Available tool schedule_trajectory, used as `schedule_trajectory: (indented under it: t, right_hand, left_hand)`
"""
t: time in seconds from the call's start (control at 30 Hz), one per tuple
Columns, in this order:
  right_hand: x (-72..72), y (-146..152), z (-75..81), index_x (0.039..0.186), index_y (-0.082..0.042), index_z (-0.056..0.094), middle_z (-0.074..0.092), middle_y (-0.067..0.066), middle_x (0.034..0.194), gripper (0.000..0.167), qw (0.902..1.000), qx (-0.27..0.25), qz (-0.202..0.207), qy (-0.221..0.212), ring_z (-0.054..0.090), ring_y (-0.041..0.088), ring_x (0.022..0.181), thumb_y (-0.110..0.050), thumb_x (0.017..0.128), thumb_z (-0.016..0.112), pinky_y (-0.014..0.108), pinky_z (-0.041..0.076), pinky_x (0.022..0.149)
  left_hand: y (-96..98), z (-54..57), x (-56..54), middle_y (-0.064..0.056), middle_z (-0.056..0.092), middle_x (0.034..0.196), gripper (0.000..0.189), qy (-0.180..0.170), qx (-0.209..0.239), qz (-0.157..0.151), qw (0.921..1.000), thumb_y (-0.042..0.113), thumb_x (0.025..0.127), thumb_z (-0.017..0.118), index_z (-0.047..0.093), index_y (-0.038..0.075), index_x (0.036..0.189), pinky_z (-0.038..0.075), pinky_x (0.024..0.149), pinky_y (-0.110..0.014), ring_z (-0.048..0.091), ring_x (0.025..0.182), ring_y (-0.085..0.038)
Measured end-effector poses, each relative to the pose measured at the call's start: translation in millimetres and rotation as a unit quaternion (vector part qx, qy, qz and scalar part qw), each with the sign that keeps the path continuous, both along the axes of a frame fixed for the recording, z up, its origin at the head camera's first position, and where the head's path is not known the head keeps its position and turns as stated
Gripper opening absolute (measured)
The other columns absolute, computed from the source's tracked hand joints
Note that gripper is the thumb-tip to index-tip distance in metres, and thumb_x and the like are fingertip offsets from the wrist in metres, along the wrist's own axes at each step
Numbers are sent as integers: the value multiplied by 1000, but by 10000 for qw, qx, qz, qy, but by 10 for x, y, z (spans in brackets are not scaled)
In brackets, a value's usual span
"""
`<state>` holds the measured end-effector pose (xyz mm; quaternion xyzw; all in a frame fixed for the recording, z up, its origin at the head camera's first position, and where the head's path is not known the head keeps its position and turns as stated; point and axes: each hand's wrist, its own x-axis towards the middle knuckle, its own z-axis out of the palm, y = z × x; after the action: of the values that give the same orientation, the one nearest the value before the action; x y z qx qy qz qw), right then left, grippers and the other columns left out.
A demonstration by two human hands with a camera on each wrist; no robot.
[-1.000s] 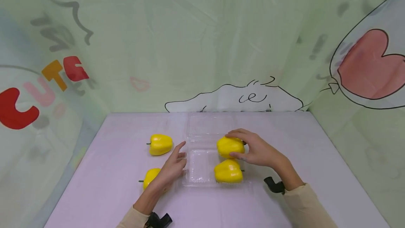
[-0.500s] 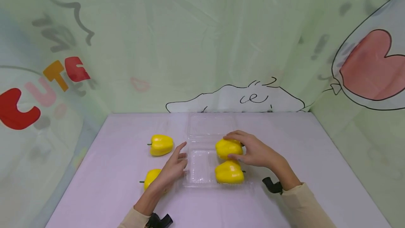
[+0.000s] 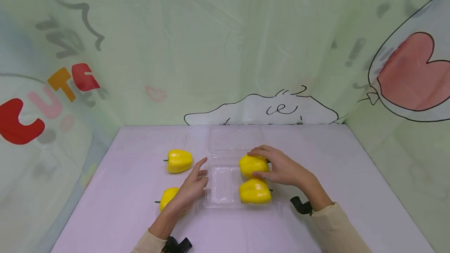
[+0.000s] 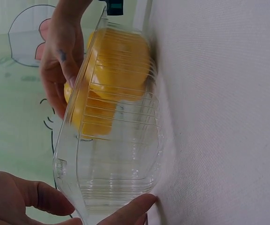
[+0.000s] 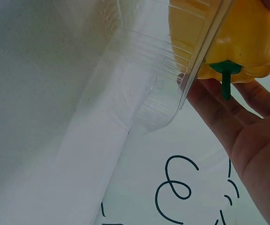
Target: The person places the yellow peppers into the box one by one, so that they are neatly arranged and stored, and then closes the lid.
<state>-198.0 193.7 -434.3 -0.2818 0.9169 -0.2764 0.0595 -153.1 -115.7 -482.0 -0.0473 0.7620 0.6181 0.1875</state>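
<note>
A clear plastic clamshell container (image 3: 225,186) lies open on the table, its lid (image 3: 233,139) folded back. My right hand (image 3: 283,167) grips a yellow bell pepper (image 3: 252,166) at the container's back right; in the right wrist view its green stem (image 5: 226,84) points toward the palm. A second yellow bell pepper (image 3: 254,191) sits in the front right of the container. At the left side, my left hand (image 3: 191,188) touches the container with its fingers spread; in the left wrist view one digit meets the rim (image 4: 78,178) and another lies low on the wall.
Left of the container lies a yellow bell pepper (image 3: 179,161). Nearer, another yellow bell pepper (image 3: 168,197) is partly hidden behind the left forearm. A printed green curtain (image 3: 225,50) stands behind the table (image 3: 316,139).
My right hand has shifted slightly left and toward me, lowering the gripped bell pepper closer to the front one. The left hand has stayed at the container's side.
</note>
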Motion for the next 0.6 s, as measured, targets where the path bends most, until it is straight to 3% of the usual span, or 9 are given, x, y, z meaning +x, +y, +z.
schedule_trajectory:
  t: [0.6]
  right_hand:
    - [19,-50,-24,143,-16,66,59,13,148,56,9993,313,-181,-126,56,37,137,-34,92,82,60,50,115]
  left_hand:
    - [9,1,-13,-26,36,165,70,42,-56,-37,10000,10,106,45,24,29,169,51,113,-64,42,150,-48]
